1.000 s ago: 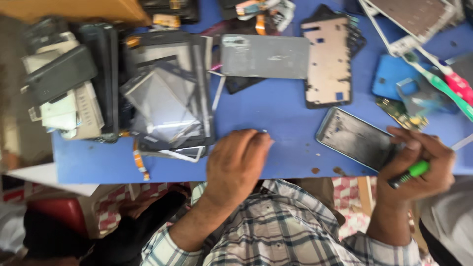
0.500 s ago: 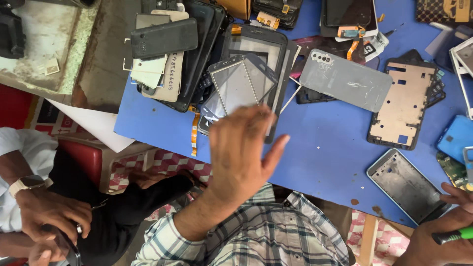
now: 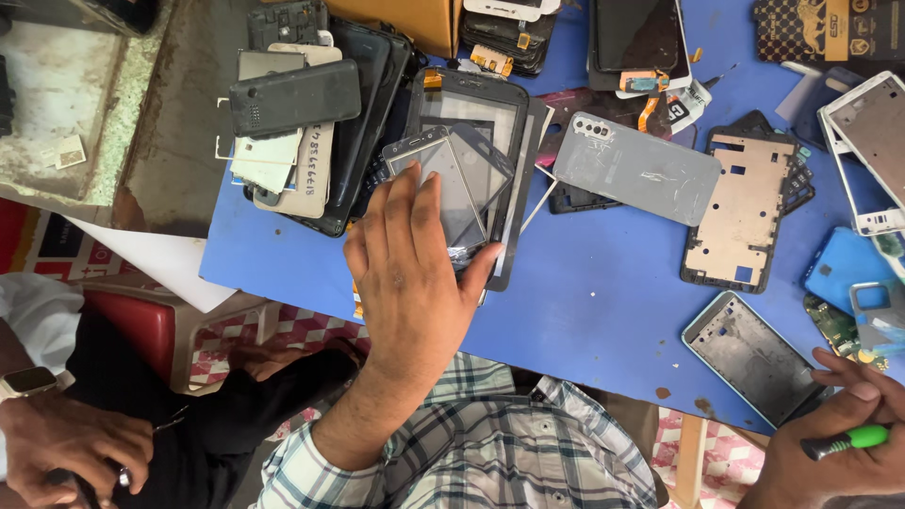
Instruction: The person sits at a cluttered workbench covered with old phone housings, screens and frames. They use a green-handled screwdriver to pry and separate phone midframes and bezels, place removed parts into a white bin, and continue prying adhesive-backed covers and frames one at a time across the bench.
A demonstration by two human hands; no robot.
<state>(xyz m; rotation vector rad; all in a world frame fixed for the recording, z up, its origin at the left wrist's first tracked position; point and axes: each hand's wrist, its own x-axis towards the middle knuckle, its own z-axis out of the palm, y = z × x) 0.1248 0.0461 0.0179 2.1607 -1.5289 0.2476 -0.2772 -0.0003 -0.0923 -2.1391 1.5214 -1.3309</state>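
Observation:
My left hand is open with fingers spread, hovering over the near edge of a stack of glass touch panels on the blue table; the fingertips reach the panels. My right hand sits at the bottom right corner, shut on a green-handled screwdriver. It rests beside a pale blue phone frame that lies open side up near the table's front edge.
A grey back cover, a tan mid frame and a black keypad phone on a pile of covers crowd the table. Another person's hand with a wristwatch is at the lower left.
My left hand has lifted off the table's front edge and swung left onto the glass panel stack. The right hand has kept the screwdriver by the phone frame.

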